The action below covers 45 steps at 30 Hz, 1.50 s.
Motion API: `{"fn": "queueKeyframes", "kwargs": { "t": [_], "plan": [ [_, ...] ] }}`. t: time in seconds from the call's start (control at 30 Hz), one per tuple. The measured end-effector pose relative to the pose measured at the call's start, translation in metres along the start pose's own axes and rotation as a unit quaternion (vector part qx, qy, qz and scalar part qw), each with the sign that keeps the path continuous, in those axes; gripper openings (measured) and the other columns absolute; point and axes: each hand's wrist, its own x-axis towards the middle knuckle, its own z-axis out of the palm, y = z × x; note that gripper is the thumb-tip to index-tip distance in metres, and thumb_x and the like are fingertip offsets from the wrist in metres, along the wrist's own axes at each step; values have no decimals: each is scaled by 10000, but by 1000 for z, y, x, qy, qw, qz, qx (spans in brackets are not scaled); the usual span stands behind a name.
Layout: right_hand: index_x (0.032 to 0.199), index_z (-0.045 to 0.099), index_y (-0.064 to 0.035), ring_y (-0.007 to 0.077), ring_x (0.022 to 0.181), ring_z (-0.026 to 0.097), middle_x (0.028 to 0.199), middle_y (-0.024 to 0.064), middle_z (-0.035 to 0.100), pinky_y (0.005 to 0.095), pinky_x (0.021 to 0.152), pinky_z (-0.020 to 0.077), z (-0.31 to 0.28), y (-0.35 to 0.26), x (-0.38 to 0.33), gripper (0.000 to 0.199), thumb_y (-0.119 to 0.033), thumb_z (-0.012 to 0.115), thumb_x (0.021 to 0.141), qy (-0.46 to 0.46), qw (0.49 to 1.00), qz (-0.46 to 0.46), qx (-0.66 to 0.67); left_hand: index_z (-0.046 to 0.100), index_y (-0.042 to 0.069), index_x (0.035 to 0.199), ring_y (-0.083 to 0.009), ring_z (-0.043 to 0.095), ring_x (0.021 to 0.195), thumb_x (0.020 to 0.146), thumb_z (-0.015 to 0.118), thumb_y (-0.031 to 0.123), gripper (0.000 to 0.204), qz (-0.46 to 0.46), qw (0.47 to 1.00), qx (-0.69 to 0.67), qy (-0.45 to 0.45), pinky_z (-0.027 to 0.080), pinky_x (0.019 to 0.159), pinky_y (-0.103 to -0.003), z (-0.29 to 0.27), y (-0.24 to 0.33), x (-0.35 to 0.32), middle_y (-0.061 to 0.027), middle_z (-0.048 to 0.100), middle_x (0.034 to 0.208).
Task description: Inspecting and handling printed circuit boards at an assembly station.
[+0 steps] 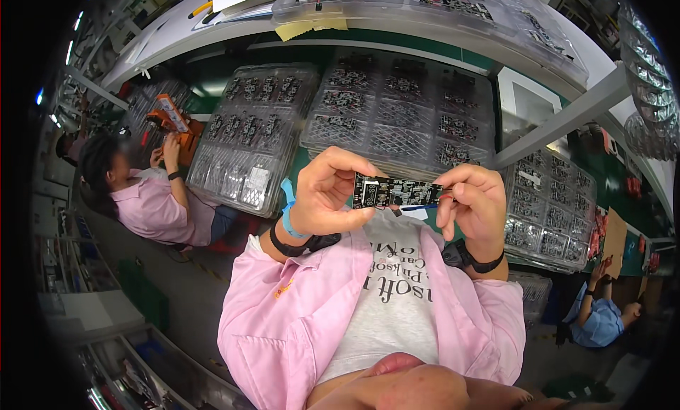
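Note:
A populated black circuit board (404,192) is held up in front of my chest, its long side running left to right. My left hand (329,194) pinches its left end between thumb and fingers. At the other end, my right hand (476,201) has thumb and fingers closed on the board's right edge. Dark and blue wires (423,208) hang along the lower edge near my right fingers. Just beyond my hands lies a clear compartment tray (400,112) of similar boards, some compartments showing only a crosshatched base.
More clear trays of boards stand left (241,173) and right (524,233). A white shelf (234,38) crosses above, with a grey metal bar (567,112) at right. One person in pink (149,205) works at left; another in blue (595,321) is at right.

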Motion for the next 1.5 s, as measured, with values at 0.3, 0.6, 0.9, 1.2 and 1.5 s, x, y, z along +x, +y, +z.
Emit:
{"fn": "queueKeyframes", "kwargs": {
  "t": [0.3,0.6,0.9,1.2,1.5],
  "plan": [
    [937,507,116,181,396,544,636,193,585,231,369,434,1,4,-3,243,-94,423,848,-80,995,-56,36,376,-47,997,-272,602,820,668,581,-95,391,-2,996,-91,-21,492,744,-348,-3,-2,-4,-210,548,919],
    [968,491,118,182,452,564,684,191,591,239,428,458,-7,6,2,283,-137,445,852,-122,988,-42,86,356,-19,968,-251,601,675,675,637,-6,406,-22,998,-47,30,497,607,-326,2,-1,-2,-216,560,775],
    [1023,500,73,238,767,583,841,163,595,316,715,462,4,10,14,376,-162,588,742,53,914,-313,-251,360,-16,975,-239,600,714,665,622,-28,406,-8,999,36,32,497,640,-320,2,-1,-4,-228,556,840],
    [936,569,41,201,754,550,787,150,590,285,673,432,-5,11,11,245,-61,586,714,9,831,-347,-435,423,-36,956,-201,590,786,691,630,-11,337,-46,998,20,41,484,701,-293,2,-2,0,-180,555,904],
    [863,545,76,149,493,537,697,135,574,226,440,410,-6,23,11,217,-128,475,843,-31,991,-15,-126,484,-24,723,-108,508,452,858,298,523,593,-161,986,-28,-14,387,417,-204,-12,-6,-4,-92,552,559]
  ]
}}
